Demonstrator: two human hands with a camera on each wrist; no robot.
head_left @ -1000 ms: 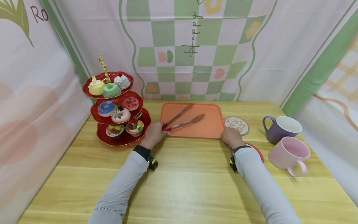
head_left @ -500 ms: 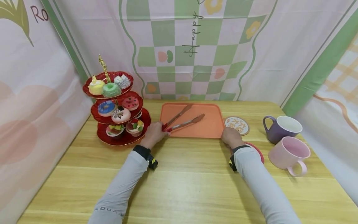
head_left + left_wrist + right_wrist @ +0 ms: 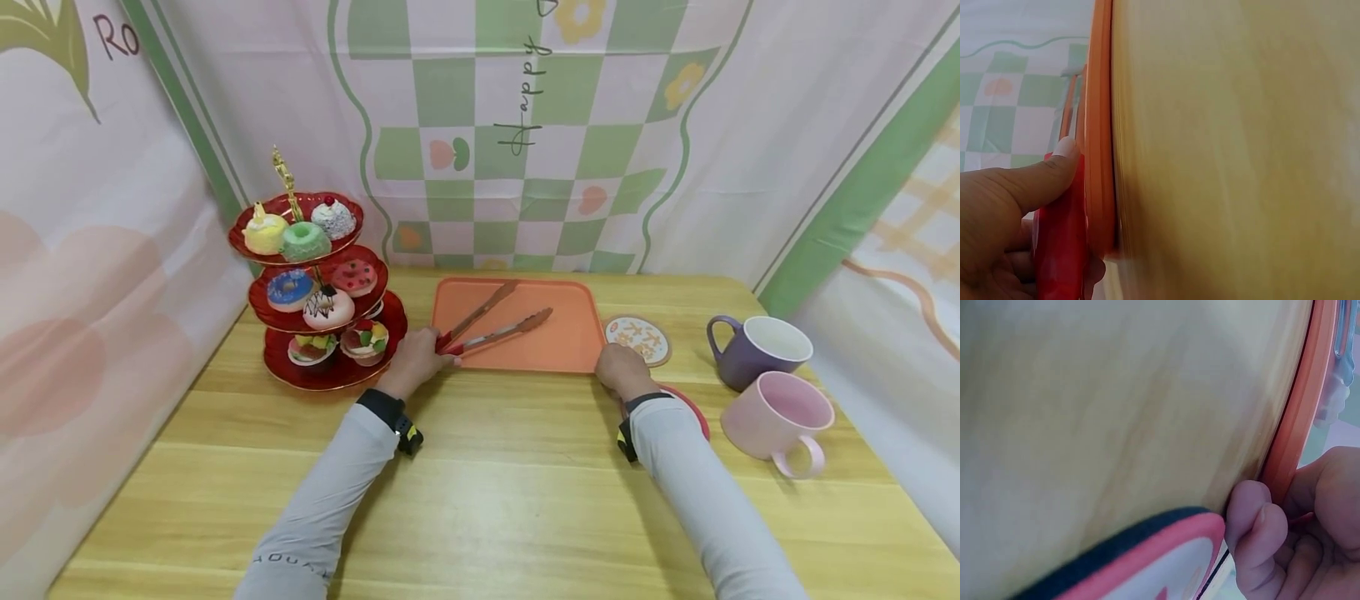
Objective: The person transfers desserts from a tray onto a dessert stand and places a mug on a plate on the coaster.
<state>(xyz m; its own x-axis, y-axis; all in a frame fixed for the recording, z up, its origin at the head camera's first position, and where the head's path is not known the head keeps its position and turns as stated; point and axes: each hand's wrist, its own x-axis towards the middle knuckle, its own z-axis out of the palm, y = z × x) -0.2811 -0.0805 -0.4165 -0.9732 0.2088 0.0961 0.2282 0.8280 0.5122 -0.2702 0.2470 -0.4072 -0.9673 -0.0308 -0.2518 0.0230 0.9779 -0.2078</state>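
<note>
At table centre, w/ both hands on it, sits the tray (image 3: 555, 337), far half of the table (image 3: 487, 492), flat as far as I can tell. Tongs (image 3: 491, 323) lie on it, arms spread apart, red hinge end at the tray's near-left corner. My left hand (image 3: 417, 360) is at that corner: left wrist view shows the thumb (image 3: 1047, 169) laid along the tray rim (image 3: 1099, 125), pressing the red tong end (image 3: 1060, 244) against it; other fingers are under or behind, can't tell how they curl. Right hand (image 3: 621, 368) is at the near-right corner; right wrist view shows fingers (image 3: 1254, 519) curled in vs. the rim (image 3: 1297, 425), so it grips the edge. A red coaster (image 3: 1147, 562) lies just beside that hand, partly under the wrist.

What's changed: next to nothing on the table. Vs. 1 s ago and 0.5 s ago, hands, tray and tongs keep the same relation; no lift, no slide I can make out. Only the view has shifted: the head cam tips slightly, so the backdrop (image 3: 525, 125) shows more of its lettering and everything sits a touch lower/right in frame. My read: both grips are set and holding, tray not yet moved.

Around it: dessert stand (image 3: 318, 292) just left of the left hand, patterned coaster (image 3: 637, 338) just right of the tray, purple mug (image 3: 757, 350) and pink mug (image 3: 780, 417) further right.
</note>
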